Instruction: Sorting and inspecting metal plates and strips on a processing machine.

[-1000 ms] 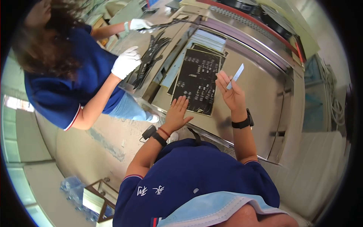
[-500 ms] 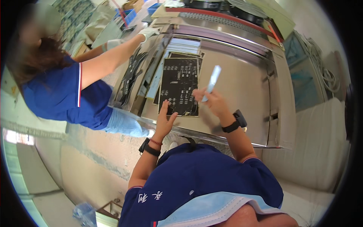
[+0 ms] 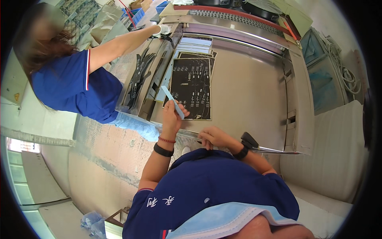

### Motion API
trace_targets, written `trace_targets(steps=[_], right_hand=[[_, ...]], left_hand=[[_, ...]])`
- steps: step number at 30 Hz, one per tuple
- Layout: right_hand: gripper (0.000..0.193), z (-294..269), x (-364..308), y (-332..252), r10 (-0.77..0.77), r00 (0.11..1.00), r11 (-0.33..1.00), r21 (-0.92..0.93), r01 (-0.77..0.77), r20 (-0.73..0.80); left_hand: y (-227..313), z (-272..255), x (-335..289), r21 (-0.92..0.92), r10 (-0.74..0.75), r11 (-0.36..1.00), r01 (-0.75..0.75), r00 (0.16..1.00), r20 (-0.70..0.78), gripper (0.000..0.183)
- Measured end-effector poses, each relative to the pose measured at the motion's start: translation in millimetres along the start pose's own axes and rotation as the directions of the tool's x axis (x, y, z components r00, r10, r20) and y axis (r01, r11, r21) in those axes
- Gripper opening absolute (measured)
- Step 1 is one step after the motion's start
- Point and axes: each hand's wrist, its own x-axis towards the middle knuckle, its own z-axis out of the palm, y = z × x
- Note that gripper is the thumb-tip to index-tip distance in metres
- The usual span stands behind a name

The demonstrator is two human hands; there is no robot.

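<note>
My left hand (image 3: 173, 116) is closed on a light blue flat strip (image 3: 167, 92), which slants up and left over the lower left corner of a black circuit board panel (image 3: 191, 85) with white markings. The panel lies uppermost on a stack of similar panels, in the left part of a wide metal tray (image 3: 248, 89). Close to my waist, at the tray's front edge, my right hand (image 3: 216, 137) has its fingers curled downward. Whether anything is in its fingers is hidden.
At the left a co-worker in a blue shirt (image 3: 77, 81) reaches a white-gloved hand (image 3: 163, 30) to the tray's far left corner. Dark strips (image 3: 139, 77) lie in a side trough. Beyond the far rail are black fans (image 3: 260, 10); a coiled hose (image 3: 340, 65) hangs at right.
The blue strip has passed from my right hand to my left. My right hand has drawn back from the panel to my waist. A dark strip now shows beneath the co-worker's glove.
</note>
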Motion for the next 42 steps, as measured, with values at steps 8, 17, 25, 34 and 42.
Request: trace_targets(steps=[8,17,25,34,42], right_hand=[[0.027,-45,-44,37,0.112,0.943,0.967,0.255,-0.030,-0.314],[0.026,-65,-54,42,0.115,0.887,0.976,0.219,-0.016,-0.448],[0.024,-88,-82,12,-0.007,0.736,0.962,-0.206,-0.179,-0.677],[0.039,-181,-117,-98,-0.434,0.305,0.770,-0.525,-0.363,-0.848],[0.029,-219,-167,-73,-0.260,0.466,0.521,-0.529,-0.670,-0.846]], left_hand=[[-11,-57,7,0.872,0.123,0.487,-0.045,0.992,-0.018,0.021],[-20,-20,40,0.972,0.365,-0.127,-0.198,0.902,0.231,0.034],[-51,-45,57,0.927,0.377,-0.323,-0.190,0.873,0.310,0.038],[-41,-48,42,0.943,0.425,-0.251,-0.218,0.850,0.310,0.035],[-54,-44,51,0.903,0.453,-0.286,-0.320,0.785,0.421,0.039]])
